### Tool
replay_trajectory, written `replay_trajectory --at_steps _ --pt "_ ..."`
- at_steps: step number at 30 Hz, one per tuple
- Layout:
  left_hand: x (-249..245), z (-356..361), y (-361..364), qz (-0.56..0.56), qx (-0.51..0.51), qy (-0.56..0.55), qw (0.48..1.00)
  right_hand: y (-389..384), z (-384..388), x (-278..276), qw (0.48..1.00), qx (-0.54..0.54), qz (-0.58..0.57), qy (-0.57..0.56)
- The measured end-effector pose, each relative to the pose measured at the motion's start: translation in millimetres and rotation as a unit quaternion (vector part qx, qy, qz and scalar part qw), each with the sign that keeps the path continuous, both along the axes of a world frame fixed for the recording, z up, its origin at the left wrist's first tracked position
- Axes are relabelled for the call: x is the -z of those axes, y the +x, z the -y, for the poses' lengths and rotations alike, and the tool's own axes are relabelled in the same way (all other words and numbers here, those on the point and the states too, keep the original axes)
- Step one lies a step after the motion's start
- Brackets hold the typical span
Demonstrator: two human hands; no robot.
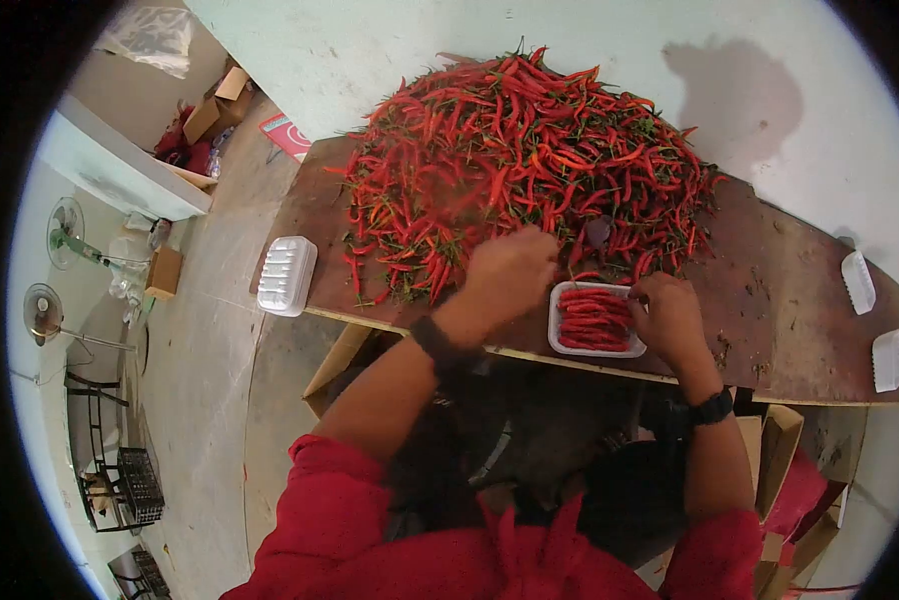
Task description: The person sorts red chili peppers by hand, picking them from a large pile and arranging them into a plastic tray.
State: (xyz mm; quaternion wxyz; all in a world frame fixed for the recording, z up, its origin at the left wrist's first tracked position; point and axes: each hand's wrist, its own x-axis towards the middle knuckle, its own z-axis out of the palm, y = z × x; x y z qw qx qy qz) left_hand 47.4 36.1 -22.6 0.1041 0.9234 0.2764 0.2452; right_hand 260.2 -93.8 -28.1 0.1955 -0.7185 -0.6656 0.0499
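Observation:
A large heap of red chili peppers [530, 140] with green stems covers the back of the brown table [735, 230]. In front of it sits a small white tray [595, 350] with a row of red chilies [592, 318] laid side by side. My right hand [672, 318] is at the tray's right rim, thumb and curled fingers closed at its edge beside the chilies. Over the front of the heap reaches my left hand [515, 268], back up and slightly blurred; its fingertips are hard to make out, and whether they hold a chili does not show.
A stack of white trays [288, 277] stands at the table's left end. Two more white trays [858, 282] [888, 361] lie at the right end. A small dark object [598, 233] rests on the heap. Cardboard boxes [778, 455] are under the table; fans [67, 235] stand far left.

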Motion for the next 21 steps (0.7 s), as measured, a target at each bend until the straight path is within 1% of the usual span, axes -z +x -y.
replay_trajectory --at_steps 1,3,4,6,8,10,12,13,14,15,16,17,18,19,20,21 --pt "-3 -5 -11 0.001 0.001 0.001 1.0 -2 0 -2 1.0 0.001 -0.005 0.012" --pt "-7 -12 -31 -0.079 -0.11 0.025 0.99 -7 0 -5 1.0 0.003 -0.01 0.025" --pt "-7 -13 -40 -0.078 -0.109 0.027 0.991 -11 0 -7 0.999 -0.001 -0.02 0.03" --pt "-4 -14 -54 -0.125 -0.159 0.012 0.979 -19 -2 -11 0.999 -0.005 -0.028 0.037" --pt "-3 -16 -59 -0.121 -0.16 0.009 0.98 -27 -4 -11 0.999 -0.03 -0.033 0.026" --pt "-1 -18 -63 -0.115 -0.16 0.006 0.98 -33 -6 -10 0.999 -0.031 -0.031 0.023" --pt "-2 -18 -70 -0.091 -0.133 -0.017 0.987 -42 -6 -11 0.999 -0.033 -0.029 0.019" --pt "-6 -18 -75 -0.089 -0.134 -0.017 0.987 -47 -6 -12 0.997 -0.042 -0.051 0.038" --pt "-10 -18 -80 -0.052 -0.113 -0.049 0.991 -52 -5 -14 0.994 -0.051 -0.074 0.057" --pt "-17 -16 -83 -0.014 -0.092 -0.08 0.992 -58 -5 -16 0.994 -0.05 -0.073 0.058" --pt "-27 -12 -84 -0.014 -0.091 -0.079 0.993 -63 -3 -20 0.992 -0.053 -0.109 0.046" --pt "-38 -6 -84 0.012 -0.086 -0.185 0.979 -68 -2 -22 0.987 -0.056 -0.146 0.033" --pt "-44 -1 -85 0.038 -0.079 -0.29 0.953 -72 -2 -21 0.987 -0.056 -0.145 0.033" --pt "-45 4 -84 0.039 -0.078 -0.29 0.953 -76 -2 -20 0.981 -0.063 -0.184 0.024" --pt "-45 10 -81 0.086 -0.054 -0.39 0.915 -80 -2 -18 0.972 -0.071 -0.222 0.015" --pt "-45 16 -77 0.131 -0.029 -0.486 0.864 -84 -1 -14 0.973 -0.07 -0.22 0.014"
